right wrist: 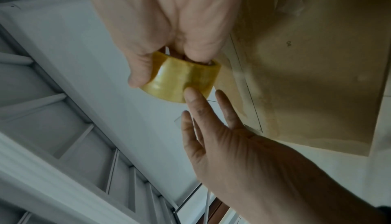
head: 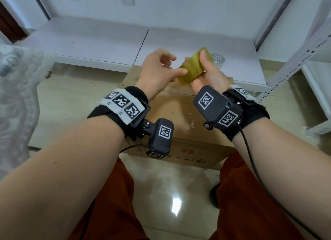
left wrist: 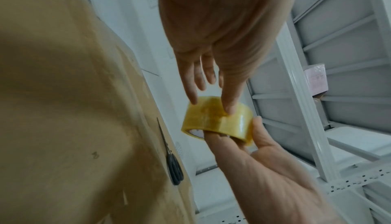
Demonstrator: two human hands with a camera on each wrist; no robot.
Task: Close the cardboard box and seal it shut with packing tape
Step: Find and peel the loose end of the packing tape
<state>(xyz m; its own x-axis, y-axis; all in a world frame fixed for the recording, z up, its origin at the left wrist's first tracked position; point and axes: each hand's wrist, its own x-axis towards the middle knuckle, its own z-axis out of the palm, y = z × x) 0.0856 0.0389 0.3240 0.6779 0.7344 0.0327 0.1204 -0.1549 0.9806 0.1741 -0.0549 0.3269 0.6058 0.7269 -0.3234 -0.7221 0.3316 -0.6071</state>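
tape roll (head: pixel 192 67) clamped in your right hand (head: pixel 209 74) above the closed box (head: pixel 179 114); left hand (head: pixel 157 73) fingers loose, fingertip touching the roll.

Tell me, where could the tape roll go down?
The white platform behind the box looks bare on its left half. Its right end holds a second roll. The box top near the scissors also looks free. Both hands crowd the air above the box's far edge.

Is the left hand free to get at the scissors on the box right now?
Probably yes: the left hand only touches the tape roll that the right hand grips, and the scissors lie uncovered on the box.
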